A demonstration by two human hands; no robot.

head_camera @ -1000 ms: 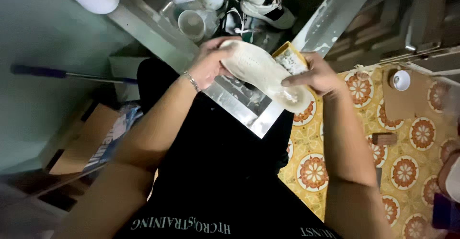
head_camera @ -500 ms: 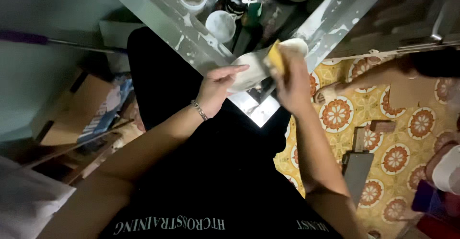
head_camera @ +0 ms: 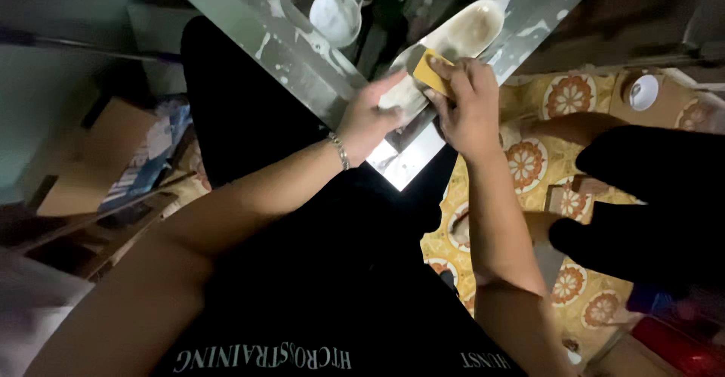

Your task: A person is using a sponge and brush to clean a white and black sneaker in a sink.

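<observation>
Your left hand grips the near end of a long, shallow oval dish, fingers wrapped over its lower rim. The dish's long axis runs diagonally, from your hands up and right toward the far tabletop edge, so most of it lies beyond your fingertips. Your right hand is closed on a yellow sponge, pinched between thumb and fingers and pressed against the dish's near part, just beside your left fingertips. Both hands touch the dish; the right one sits slightly farther up the axis, nearer the dish's middle.

Dish: pale, off-white, smooth, looks ceramic; inside smeared brownish-grey. Boat-like shape, rounded far end. Sponge: small block, yellow-orange, soft look, one corner sticking up past your fingers.

The dish hangs over a grey metal tabletop streaked with white splashes, bright bare patch at the near corner. A white cup with chalky residue stands behind your left hand, well apart from the dish's far end. A thin metal bracelet is on your left wrist. Floor on the right: yellow tiles with orange round flower patterns. Cardboard pieces lie at left, near your knee. A dark blurred shape at far right, cannot tell what it is.
</observation>
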